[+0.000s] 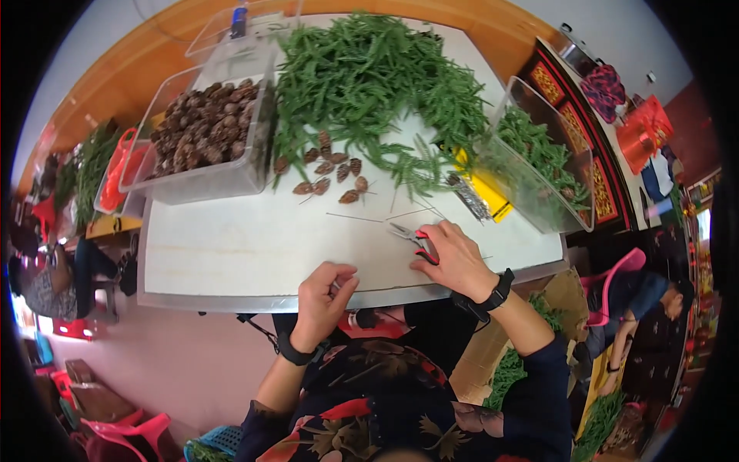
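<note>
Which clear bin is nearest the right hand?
The right-end bin, holding mostly green sprigs; the pine-cone bin, on the table's left, is farther from the right hand.

The pliers are showing red and black handles and a grey nose. The sprigs are standing out deep green, and the pine cones are looking dark brown. The surface is appearing white, its rim silver-grey. A packet is glaring yellow. The shirt is wearing red, pinkish and olive flowers on near-black, while a cabinet is displaying gold-patterned panels bordered in red.
</note>
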Available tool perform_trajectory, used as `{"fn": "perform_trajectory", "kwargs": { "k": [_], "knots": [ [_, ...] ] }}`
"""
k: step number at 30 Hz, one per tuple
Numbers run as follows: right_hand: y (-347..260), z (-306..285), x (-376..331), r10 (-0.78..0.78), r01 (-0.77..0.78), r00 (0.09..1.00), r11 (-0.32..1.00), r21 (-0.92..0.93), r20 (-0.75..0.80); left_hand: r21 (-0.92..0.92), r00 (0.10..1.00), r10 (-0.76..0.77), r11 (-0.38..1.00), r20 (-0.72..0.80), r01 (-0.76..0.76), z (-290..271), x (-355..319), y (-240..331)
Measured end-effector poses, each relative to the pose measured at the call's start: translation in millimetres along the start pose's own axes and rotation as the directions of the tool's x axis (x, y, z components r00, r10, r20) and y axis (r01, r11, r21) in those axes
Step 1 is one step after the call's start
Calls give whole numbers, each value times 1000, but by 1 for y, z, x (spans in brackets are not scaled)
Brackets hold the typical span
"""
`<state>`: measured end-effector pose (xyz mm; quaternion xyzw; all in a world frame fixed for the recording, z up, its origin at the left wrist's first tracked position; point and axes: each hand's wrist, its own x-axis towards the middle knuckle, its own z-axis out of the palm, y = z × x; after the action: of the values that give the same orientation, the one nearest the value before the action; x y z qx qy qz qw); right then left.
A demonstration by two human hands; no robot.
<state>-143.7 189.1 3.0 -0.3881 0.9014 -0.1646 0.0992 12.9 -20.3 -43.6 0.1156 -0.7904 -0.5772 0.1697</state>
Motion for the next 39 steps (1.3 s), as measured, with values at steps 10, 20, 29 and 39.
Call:
{"fn": "perform_trajectory", "kwargs": {
  "k": [10, 20, 29, 39],
  "knots": [
    [-2, 21, 6, -64, 46, 985, 992, -116, -162, -26, 999, 51, 998, -3, -51, 0, -4, -7],
    [-3, 30, 4, -85, 54, 973, 988, -147, -213, -61, 975, 214, 974, -60, -218, 3, -6, -21],
    [3, 39, 9, -90, 79, 986, 994, -79, -139, 6, 940, 297, 954, -168, -300, -2, -12, -26],
    [14, 35, -1, -159, 123, 971, 973, -198, -181, 18, 909, 385, 922, -161, -387, 7, -12, -29]
  ]
}}
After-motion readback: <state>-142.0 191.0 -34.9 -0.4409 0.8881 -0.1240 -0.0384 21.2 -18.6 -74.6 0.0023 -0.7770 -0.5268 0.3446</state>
